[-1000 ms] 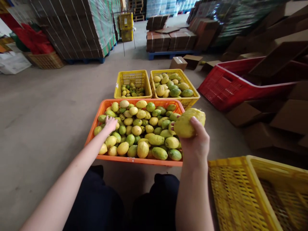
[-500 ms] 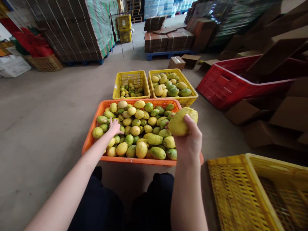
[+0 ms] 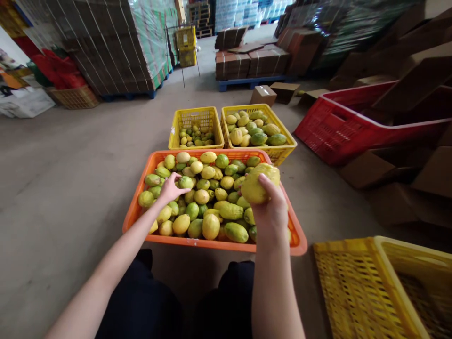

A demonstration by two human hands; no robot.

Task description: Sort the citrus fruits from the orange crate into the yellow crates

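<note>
My left hand (image 3: pixel 173 187) reaches over the orange crate (image 3: pixel 135 207), thumb and fingers closed round a small green lemon (image 3: pixel 185 182) near the top of the pile. Above the crate's right side, my right hand (image 3: pixel 270 202) grips a large, bumpy yellow lemon (image 3: pixel 259 184), thumb on its near side. Yellow and green lemons of mixed sizes fill the crate, among them a round yellow lemon (image 3: pixel 211 226) near the front edge. My right hand and forearm hide part of the crate's right side.
Behind stand a yellow crate (image 3: pixel 173 136) of small lemons and another yellow crate (image 3: pixel 287 146) of larger ones. A yellow crate (image 3: pixel 346 278) is at the front right. A red crate (image 3: pixel 328 125) and cardboard boxes (image 3: pixel 367 167) line the right side.
My left hand has moved right and closed from spread fingers onto a small green lemon. My right hand has shifted slightly left and down, still gripping the large yellow lemon.
</note>
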